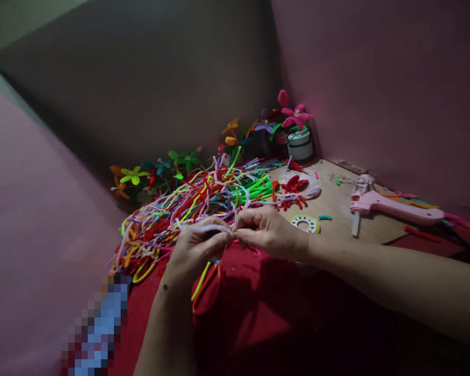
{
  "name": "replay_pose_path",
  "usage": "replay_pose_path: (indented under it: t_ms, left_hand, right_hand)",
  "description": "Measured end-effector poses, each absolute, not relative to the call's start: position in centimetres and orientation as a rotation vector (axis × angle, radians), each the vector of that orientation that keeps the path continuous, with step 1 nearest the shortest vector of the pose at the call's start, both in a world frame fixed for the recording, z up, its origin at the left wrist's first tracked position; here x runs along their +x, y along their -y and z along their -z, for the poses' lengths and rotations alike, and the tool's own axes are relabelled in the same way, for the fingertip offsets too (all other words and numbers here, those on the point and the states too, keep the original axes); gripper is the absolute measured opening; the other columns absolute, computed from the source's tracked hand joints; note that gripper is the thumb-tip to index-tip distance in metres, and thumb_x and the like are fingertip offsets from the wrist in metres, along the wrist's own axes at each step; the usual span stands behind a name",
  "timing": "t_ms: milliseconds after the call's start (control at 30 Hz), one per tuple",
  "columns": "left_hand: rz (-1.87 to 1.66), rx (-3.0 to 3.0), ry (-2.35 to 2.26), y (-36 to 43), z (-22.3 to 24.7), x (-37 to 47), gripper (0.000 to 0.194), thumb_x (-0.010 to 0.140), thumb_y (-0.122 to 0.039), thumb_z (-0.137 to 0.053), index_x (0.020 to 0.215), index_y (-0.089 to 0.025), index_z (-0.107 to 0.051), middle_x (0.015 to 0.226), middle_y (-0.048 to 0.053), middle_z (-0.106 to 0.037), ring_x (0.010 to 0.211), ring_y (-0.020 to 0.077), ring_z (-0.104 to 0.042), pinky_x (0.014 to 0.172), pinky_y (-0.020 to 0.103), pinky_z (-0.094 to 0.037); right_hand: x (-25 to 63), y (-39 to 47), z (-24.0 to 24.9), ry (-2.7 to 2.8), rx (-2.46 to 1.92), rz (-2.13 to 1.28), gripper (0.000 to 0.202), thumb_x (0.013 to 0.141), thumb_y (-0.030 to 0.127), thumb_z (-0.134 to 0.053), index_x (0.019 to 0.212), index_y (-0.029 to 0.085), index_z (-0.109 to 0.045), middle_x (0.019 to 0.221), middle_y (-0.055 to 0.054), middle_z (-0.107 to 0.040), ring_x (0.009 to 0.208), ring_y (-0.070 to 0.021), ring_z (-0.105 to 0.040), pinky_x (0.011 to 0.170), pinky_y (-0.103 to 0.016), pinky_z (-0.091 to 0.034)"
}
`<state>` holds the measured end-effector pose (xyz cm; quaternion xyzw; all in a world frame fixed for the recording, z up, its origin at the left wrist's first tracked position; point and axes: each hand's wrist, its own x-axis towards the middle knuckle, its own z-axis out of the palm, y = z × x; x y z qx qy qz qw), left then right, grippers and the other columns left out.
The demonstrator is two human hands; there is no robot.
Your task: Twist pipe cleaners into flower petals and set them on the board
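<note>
A pale lilac pipe cleaner (207,228) lies across the fingers of my left hand (196,248), which pinches it near its right end. The fingertips of my right hand (264,230) are closed at that same end, meeting the left fingertips. Behind both hands spreads a big heap of multicoloured pipe cleaners (191,196). Scissors with red and yellow handles (207,287) lie on the red cloth just below my hands.
A pink glue gun (399,209) rests on the wooden board (332,180) at the right, beside a yellow-rimmed white ring (305,224) and red pieces (295,185). Pipe-cleaner flowers (295,116) and a grey-white jar (300,146) stand at the back, near the walls.
</note>
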<state>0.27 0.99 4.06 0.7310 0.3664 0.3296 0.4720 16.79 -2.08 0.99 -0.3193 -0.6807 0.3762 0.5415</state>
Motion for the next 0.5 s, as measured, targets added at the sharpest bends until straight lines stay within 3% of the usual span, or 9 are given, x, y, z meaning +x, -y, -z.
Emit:
replay_pose_path:
  t_ms: [100, 200, 367, 500]
  left_hand:
    - [-0.626, 1.523, -0.908, -1.3, -3.6, 0.3, 0.018, 0.066, -0.028, -0.066, 0.067, -0.012, -0.057, 0.053, -0.003, -0.043, 0.042, 0.0031, -0.031, 0.039, 0.018, -0.021]
    - [-0.618, 1.454, -0.866, -1.6, -3.3, 0.4, 0.019, 0.066, -0.028, -0.066, 0.068, -0.012, -0.056, 0.056, -0.003, -0.044, 0.043, 0.0024, -0.030, 0.041, 0.018, -0.020]
    - [-0.740, 1.643, -0.962, -1.2, -3.5, 0.8, 0.022, 0.072, -0.034, -0.061, 0.069, -0.015, -0.053, 0.058, -0.004, -0.044, 0.049, 0.0049, -0.034, 0.047, 0.019, -0.027]
    - [-0.882, 1.842, -1.115, -0.6, -4.1, 1.7, 0.020, 0.074, -0.030, -0.057, 0.065, -0.015, -0.049, 0.059, -0.004, -0.045, 0.052, 0.0056, -0.035, 0.049, 0.019, -0.028]
  right_hand:
    - [16.6, 2.6, -0.9, 1.770, -0.797, -0.471, 0.012, 0.071, 0.009, -0.049, 0.061, 0.014, -0.053, 0.053, 0.002, -0.047, 0.049, -0.0064, -0.040, 0.050, -0.020, -0.032]
    - [16.5, 2.6, -0.5, 1.793, -0.797, -0.311, 0.012, 0.071, 0.008, -0.048, 0.061, 0.013, -0.052, 0.054, 0.001, -0.047, 0.051, -0.0068, -0.040, 0.051, -0.021, -0.032]
    - [16.4, 1.6, -0.1, 1.632, -0.821, -0.720, 0.010, 0.074, 0.016, -0.050, 0.067, 0.012, -0.056, 0.054, 0.002, -0.048, 0.049, -0.0070, -0.041, 0.048, -0.020, -0.033]
    - [16.4, 1.3, -0.4, 1.420, -0.818, -1.123, 0.015, 0.076, 0.022, -0.050, 0.071, 0.010, -0.056, 0.059, -0.003, -0.053, 0.049, -0.0086, -0.046, 0.048, -0.023, -0.038]
